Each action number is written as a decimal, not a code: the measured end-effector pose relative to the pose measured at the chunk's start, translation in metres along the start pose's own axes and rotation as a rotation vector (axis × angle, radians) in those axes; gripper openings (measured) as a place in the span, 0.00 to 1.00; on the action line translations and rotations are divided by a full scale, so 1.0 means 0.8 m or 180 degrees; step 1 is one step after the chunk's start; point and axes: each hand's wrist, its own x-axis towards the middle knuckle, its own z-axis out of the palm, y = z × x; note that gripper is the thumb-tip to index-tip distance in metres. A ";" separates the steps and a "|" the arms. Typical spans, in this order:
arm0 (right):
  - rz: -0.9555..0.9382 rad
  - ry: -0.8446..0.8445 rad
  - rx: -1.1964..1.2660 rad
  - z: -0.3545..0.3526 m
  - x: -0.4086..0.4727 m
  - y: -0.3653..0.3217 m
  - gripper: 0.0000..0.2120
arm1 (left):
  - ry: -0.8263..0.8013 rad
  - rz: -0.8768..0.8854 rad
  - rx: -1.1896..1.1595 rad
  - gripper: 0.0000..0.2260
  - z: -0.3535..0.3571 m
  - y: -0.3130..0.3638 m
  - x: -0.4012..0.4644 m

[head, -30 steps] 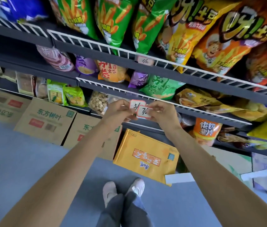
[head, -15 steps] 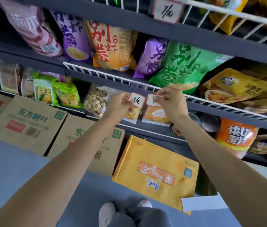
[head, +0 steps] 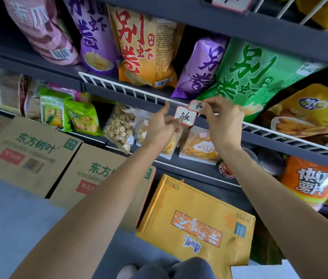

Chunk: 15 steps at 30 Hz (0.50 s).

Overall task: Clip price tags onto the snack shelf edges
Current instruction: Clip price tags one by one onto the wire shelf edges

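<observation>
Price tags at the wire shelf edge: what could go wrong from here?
1. The left hand pinches the 5 tag overlapping the 7 tag; it may hide that price.
2. The right hand covers the 7 tag's clip, so its seating on the white wire rail is unconfirmed; it might drop.

Your left hand (head: 160, 127) holds a tag (head: 185, 118) reading "5/元", the brown boxes (head: 32, 152) read "东方树叶", and the orange bag (head: 145, 47) and green bag (head: 251, 77) read "别卷虾".
</observation>
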 end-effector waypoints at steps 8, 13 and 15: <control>-0.0327 0.0239 -0.0441 0.008 0.000 -0.003 0.06 | 0.0100 0.0085 -0.0133 0.27 0.003 -0.013 0.004; -0.0407 0.0161 -0.0297 0.012 0.006 -0.006 0.05 | 0.0018 0.0296 0.0523 0.24 -0.020 -0.030 -0.001; -0.0445 0.0115 -0.0309 0.018 0.008 -0.006 0.06 | -0.0090 0.0380 0.0771 0.23 -0.029 -0.035 -0.005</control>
